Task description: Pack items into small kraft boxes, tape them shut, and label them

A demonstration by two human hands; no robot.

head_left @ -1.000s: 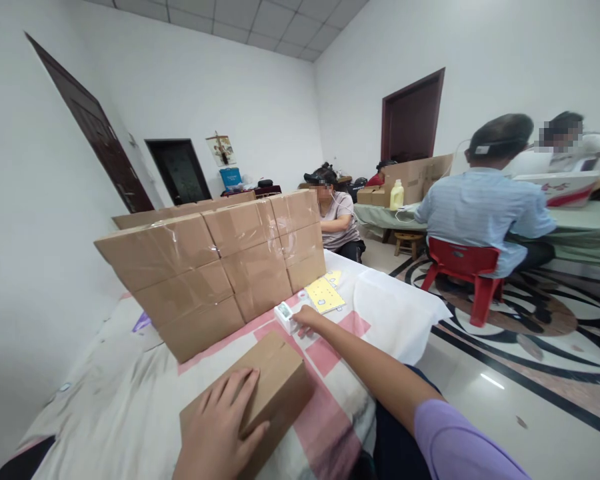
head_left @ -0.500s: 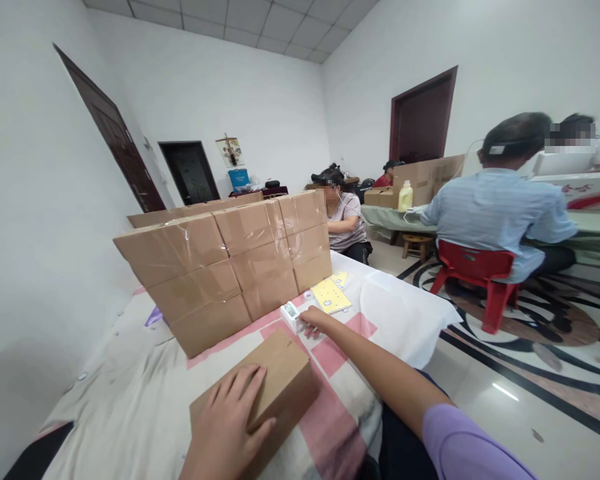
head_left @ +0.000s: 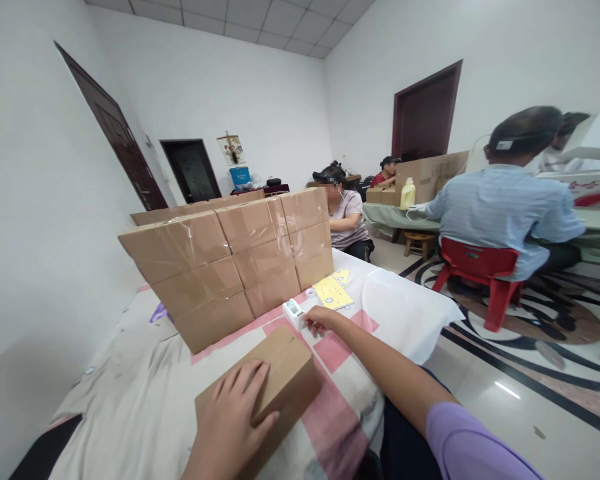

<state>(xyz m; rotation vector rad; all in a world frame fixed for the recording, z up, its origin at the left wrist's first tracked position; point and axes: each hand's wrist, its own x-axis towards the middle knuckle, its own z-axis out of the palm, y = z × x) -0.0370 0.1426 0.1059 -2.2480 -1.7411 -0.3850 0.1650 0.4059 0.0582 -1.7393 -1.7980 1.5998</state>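
Note:
A closed brown cardboard box (head_left: pixel 275 373) lies on the patterned cloth right in front of me. My left hand (head_left: pixel 237 407) rests on its top, fingers spread flat and thumb by the near side edge. Beyond the box, a small white box (head_left: pixel 294 313) with a printed top sits on the cloth. Right beside it is my right hand (head_left: pixel 320 319), its fingers curled together. What those fingers hold, if anything, is too small to make out. A yellow patterned sheet (head_left: pixel 333 292) lies just past that hand, with a small round roll (head_left: pixel 310 292) at its left.
Stacked, taped cardboard boxes (head_left: pixel 235 260) form a wall behind the box. A co-worker (head_left: pixel 347 220) sits beyond it. Another person in a blue shirt (head_left: pixel 503 207) sits on a red chair (head_left: pixel 480 267) at the right. A purple item (head_left: pixel 159 313) lies at the left.
My right hand has drawn slightly back from the small white box, uncovering more of its side. My left hand stays on the cardboard box. The view has shifted a little.

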